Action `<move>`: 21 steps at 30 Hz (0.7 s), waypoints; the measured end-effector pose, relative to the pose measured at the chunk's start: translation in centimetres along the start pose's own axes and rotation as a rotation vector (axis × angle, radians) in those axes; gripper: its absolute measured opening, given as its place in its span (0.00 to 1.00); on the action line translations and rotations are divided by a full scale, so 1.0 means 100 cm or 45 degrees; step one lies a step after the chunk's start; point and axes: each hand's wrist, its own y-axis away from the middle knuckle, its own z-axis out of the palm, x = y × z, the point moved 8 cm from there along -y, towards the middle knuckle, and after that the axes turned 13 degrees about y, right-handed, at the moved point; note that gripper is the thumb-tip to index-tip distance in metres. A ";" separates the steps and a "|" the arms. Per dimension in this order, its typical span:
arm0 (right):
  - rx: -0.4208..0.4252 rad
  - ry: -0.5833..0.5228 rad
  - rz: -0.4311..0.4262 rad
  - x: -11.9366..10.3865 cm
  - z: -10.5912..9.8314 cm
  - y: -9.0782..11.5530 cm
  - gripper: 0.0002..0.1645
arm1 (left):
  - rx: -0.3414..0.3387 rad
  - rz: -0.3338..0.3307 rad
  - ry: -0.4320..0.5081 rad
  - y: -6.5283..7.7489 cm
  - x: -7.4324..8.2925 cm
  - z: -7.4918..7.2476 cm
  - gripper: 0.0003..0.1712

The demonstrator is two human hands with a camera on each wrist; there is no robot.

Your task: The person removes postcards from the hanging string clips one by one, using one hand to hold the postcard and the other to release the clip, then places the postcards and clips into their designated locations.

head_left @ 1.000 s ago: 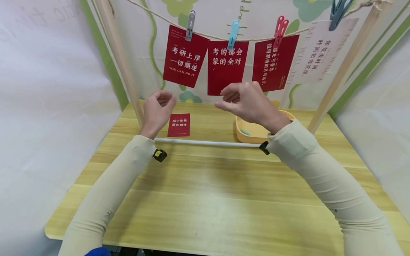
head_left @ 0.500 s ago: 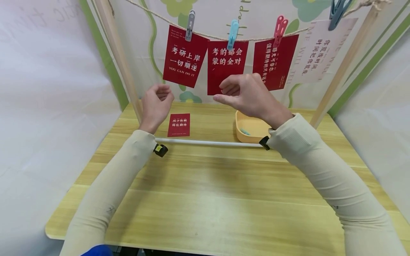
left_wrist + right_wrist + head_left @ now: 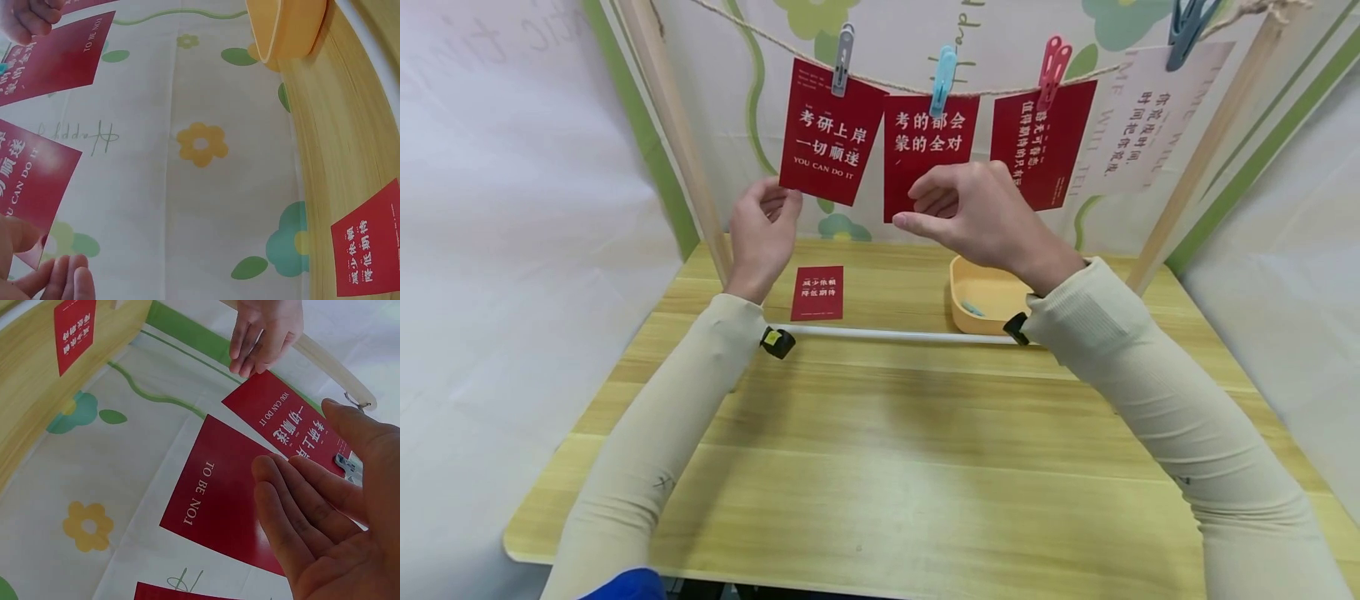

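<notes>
In the head view, several paper cards hang by clips from a twine line. My left hand [image 3: 763, 237] is at the lower left corner of the leftmost red card [image 3: 827, 137], thumb in front and fingertips behind, pinching it. A grey clip [image 3: 842, 60] holds that card's top. My right hand [image 3: 973, 208] is raised before the middle red card [image 3: 925, 158], its fingers bent, thumb apart, holding nothing. In the right wrist view, a gap shows between its thumb and fingers. A blue clip [image 3: 943, 82] holds the middle card.
A red card [image 3: 817, 293] lies on the wooden table [image 3: 887, 467]. A yellow tray [image 3: 966, 304] stands partly behind the right forearm, with a small light-blue item inside. Another red card [image 3: 1041, 150] and a pale card [image 3: 1138, 137] hang on the right. Wooden posts [image 3: 1202, 183] flank the line.
My left hand has risen from below the leftmost card to its lower corner. My right hand has shifted slightly upward in front of the middle card. The hanging cards stay in place.
</notes>
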 end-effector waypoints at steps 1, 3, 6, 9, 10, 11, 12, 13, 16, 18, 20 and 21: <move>0.001 0.002 -0.004 -0.001 0.000 0.000 0.25 | 0.008 0.009 0.013 0.000 0.001 0.000 0.20; 0.003 0.009 -0.009 -0.002 -0.002 -0.001 0.25 | 0.025 0.029 0.051 0.000 0.002 -0.001 0.19; 0.003 0.013 -0.009 -0.004 -0.004 -0.002 0.25 | 0.048 0.058 0.126 -0.001 0.003 -0.002 0.18; 0.004 0.019 -0.005 -0.005 -0.007 -0.004 0.25 | 0.064 0.069 0.194 -0.001 0.004 -0.003 0.17; 0.001 0.019 -0.003 -0.005 -0.008 -0.004 0.25 | 0.069 0.070 0.220 0.000 0.004 -0.004 0.17; 0.000 0.020 -0.004 -0.006 -0.009 -0.005 0.25 | 0.074 0.072 0.248 0.000 0.004 -0.004 0.17; 0.002 0.020 -0.007 -0.007 -0.010 -0.006 0.24 | 0.077 0.071 0.272 0.001 0.004 -0.004 0.16; 0.005 0.021 -0.010 -0.008 -0.011 -0.006 0.24 | 0.079 0.070 0.292 0.001 0.004 -0.005 0.16; 0.016 0.021 -0.012 -0.010 -0.014 -0.007 0.24 | 0.081 0.055 0.349 0.003 0.002 -0.005 0.15; 0.028 0.018 -0.008 -0.011 -0.017 -0.008 0.24 | 0.077 0.036 0.373 0.005 0.001 -0.004 0.15; 0.042 0.017 -0.003 -0.013 -0.021 -0.008 0.23 | 0.071 0.022 0.391 0.007 0.000 -0.004 0.16; 0.051 0.019 -0.003 -0.013 -0.023 -0.009 0.23 | 0.071 0.014 0.400 0.008 0.000 -0.003 0.16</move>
